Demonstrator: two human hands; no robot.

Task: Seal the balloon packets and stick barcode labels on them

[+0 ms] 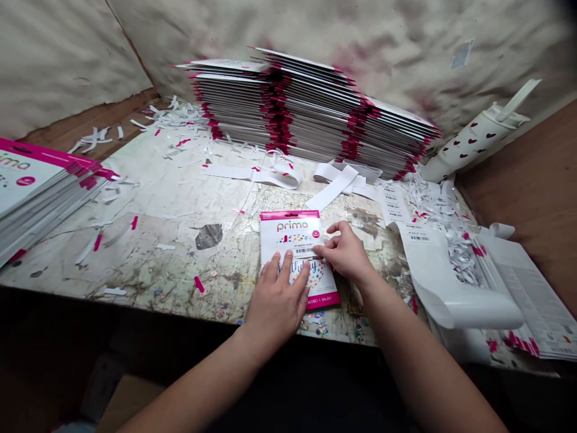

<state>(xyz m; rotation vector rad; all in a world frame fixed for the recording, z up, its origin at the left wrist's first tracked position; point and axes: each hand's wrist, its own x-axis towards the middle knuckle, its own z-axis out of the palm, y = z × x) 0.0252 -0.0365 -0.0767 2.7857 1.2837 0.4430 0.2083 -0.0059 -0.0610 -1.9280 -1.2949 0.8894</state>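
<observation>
So the "prima" packet (323,285) is lying flat near the front edge of a pretty scuffed-up desk (153,210), with a barcode label (304,247) across its middle. Left hand (279,293) is palm down on it, fingers a bit spread. Right hand (346,251) has thumb and index finger together at the label's right end. Big packet stacks (315,114) stand behind, label strip (421,258) off to the right.

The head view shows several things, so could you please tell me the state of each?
prima packet, lying flat
left hand, spread over the packet
right hand, fingers bent at packet's edge
label strip, partly curled
tumbler, lid on
rear packets, stacked
left packets, stacked
table, worn, littered
</observation>
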